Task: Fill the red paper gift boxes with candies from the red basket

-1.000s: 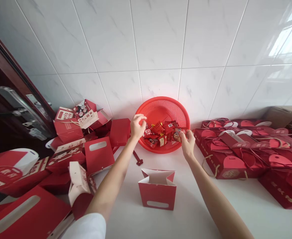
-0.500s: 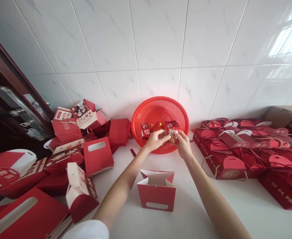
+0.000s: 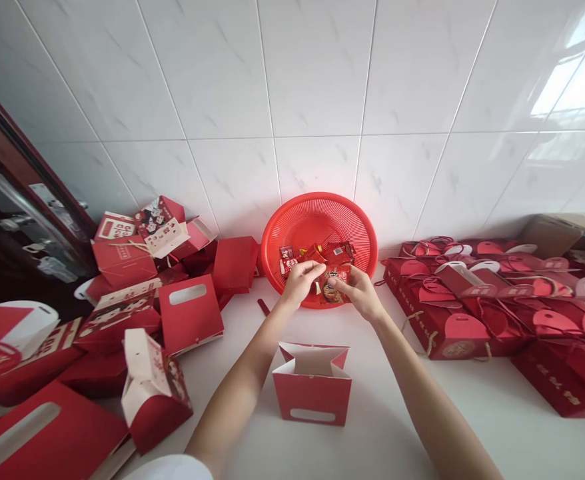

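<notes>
Over the front rim of a red plastic basket (image 3: 321, 203), my right hand (image 3: 360, 291) pinches a red snack packet (image 3: 333, 288) with a food picture on it. My left hand (image 3: 300, 283) is at the packet's left side, its thumb and forefinger pressed together; what lies between those fingertips is too small to make out. More small red packets (image 3: 340, 253) lie in the bottom of the basket. Below my hands, an open-topped red paper box (image 3: 312, 397) stands upright on the white table, with a slot in its front face and white inner flaps.
Red boxes (image 3: 191, 313), some open and tilted, are heaped on the left beside a dark door with a metal handle (image 3: 7, 193). Closed red gift boxes with cords (image 3: 460, 333) fill the right side. A brown carton (image 3: 555, 230) sits behind them, and a tiled wall rises at the back.
The packet has turned and hangs lower, showing its printed face. My left hand has shifted slightly left and my right hand's fingers have changed their hold. The view has moved a little.
</notes>
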